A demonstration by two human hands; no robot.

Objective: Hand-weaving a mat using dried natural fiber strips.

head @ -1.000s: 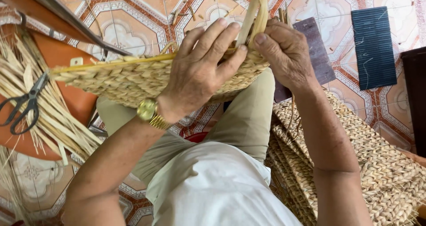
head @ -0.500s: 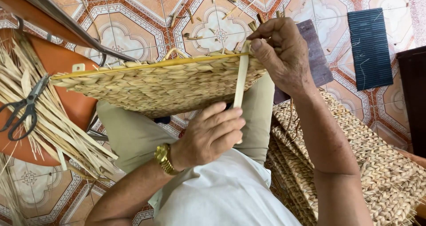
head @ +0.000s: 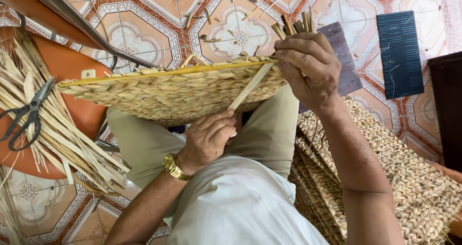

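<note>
Underneath everything lay the patterned tile floor (head: 144,24), with a pile of woven mats (head: 385,168) at the person's right and loose dry straw (head: 53,129) on an orange stool (head: 72,72) at the left, scissors (head: 26,115) resting on it. Across the lap the woven panel (head: 173,91) stood nearly on edge, its yellow-bound rim uppermost. The right hand (head: 308,69) was clenched over the panel's far corner, also gripping a bundle of cut stalks (head: 293,26). The left hand (head: 209,139) pinched the lower end of a pale flat strip (head: 250,87), which ran up to the rim.

A hard pull looked likely to snap or split the dry strip, or drag it clear of the rim; a slack right grip would let the panel tip off the knees.

Half a second earlier the strip had hung nearly vertical; now it slanted, the left hand having drawn its end lower and leftward, while the right hand stayed put.
</note>
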